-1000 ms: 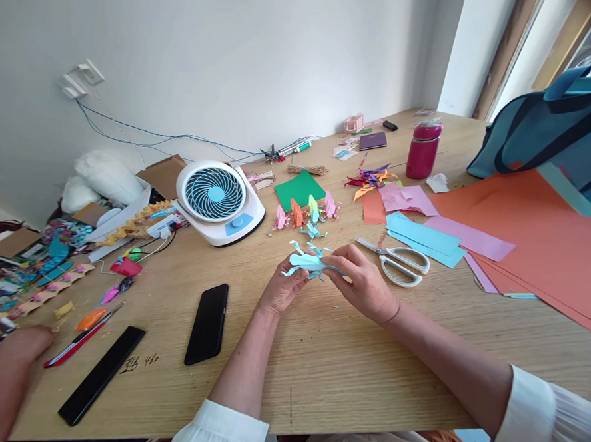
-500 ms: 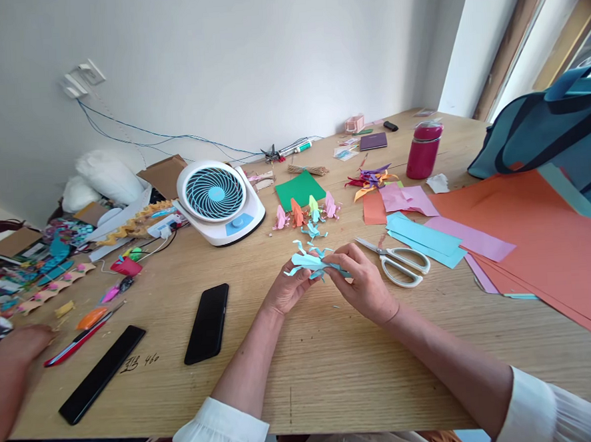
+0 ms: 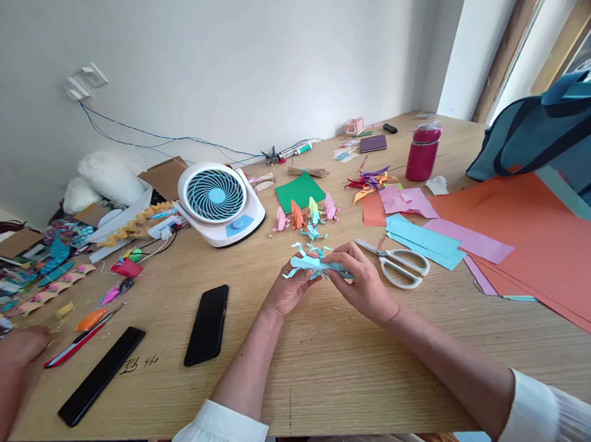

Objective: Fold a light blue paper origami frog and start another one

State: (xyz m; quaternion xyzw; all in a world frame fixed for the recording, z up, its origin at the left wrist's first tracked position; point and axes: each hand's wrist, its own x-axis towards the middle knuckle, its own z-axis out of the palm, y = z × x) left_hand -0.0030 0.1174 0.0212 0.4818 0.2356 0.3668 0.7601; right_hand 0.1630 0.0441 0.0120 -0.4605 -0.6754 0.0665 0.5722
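Note:
Above the table, a light blue folded paper figure [image 3: 305, 263] with thin curled strips is held between my two hands. My left hand [image 3: 290, 289] pinches its left part from below. The fingers of my right hand [image 3: 358, 278] are closed on its right end and hide part of it. Just beyond stands a small blue paper figure [image 3: 313, 232], and behind that a row of folded figures in pink, orange [image 3: 297, 213] and pale green. White-handled scissors [image 3: 401, 264] lie to the right of my right hand.
A white fan [image 3: 219, 199] stands at the back left. A black phone [image 3: 206, 325] lies left of my forearm. Blue paper strips [image 3: 424, 238], orange sheets [image 3: 537, 246] and a magenta bottle [image 3: 423, 153] are to the right. A co-worker's hand [image 3: 20, 348] rests at the left edge.
The blue paper figure has turned slightly in my fingers, and its top face looks narrower. Both hands stay in nearly the same place.

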